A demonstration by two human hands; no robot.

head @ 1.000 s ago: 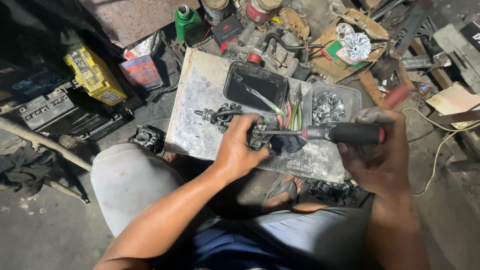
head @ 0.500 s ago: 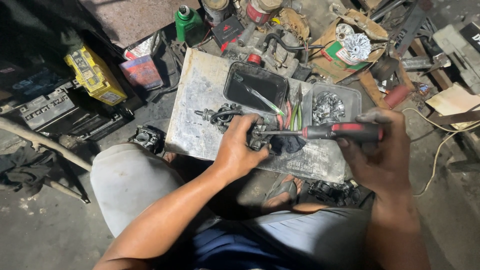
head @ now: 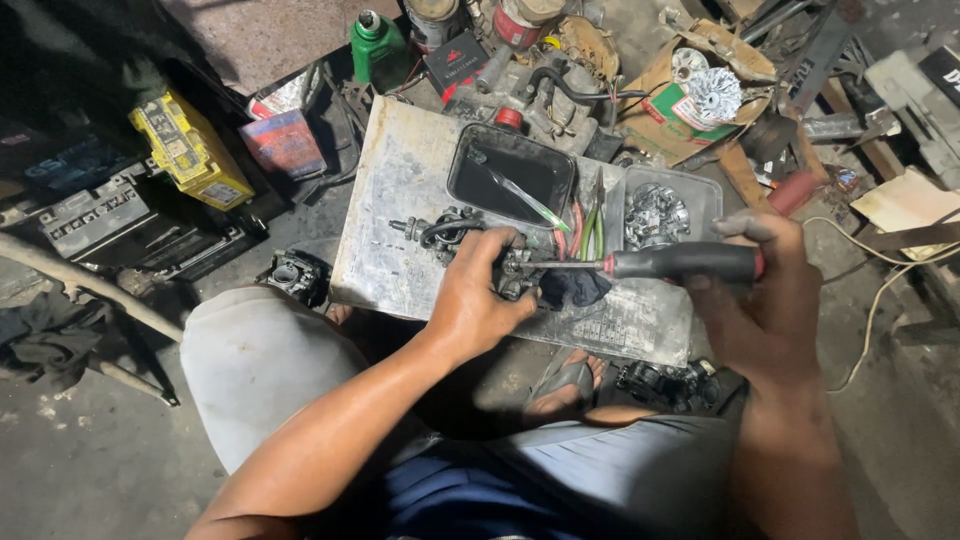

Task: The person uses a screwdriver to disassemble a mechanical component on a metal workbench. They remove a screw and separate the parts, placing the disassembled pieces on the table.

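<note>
Carburetor (head: pixel 480 240), dark, greasy, under left hand (head: pixel 478 300)

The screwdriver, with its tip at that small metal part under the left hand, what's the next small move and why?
Probably a slow turn of the screwdriver with steady inward pressure. Its shaft lies level, the tip meeting the small engine part, which the left hand pins to the grey board. The right hand is wrapped around the black handle. Whether the tip sits in a screw can't be seen.
</note>
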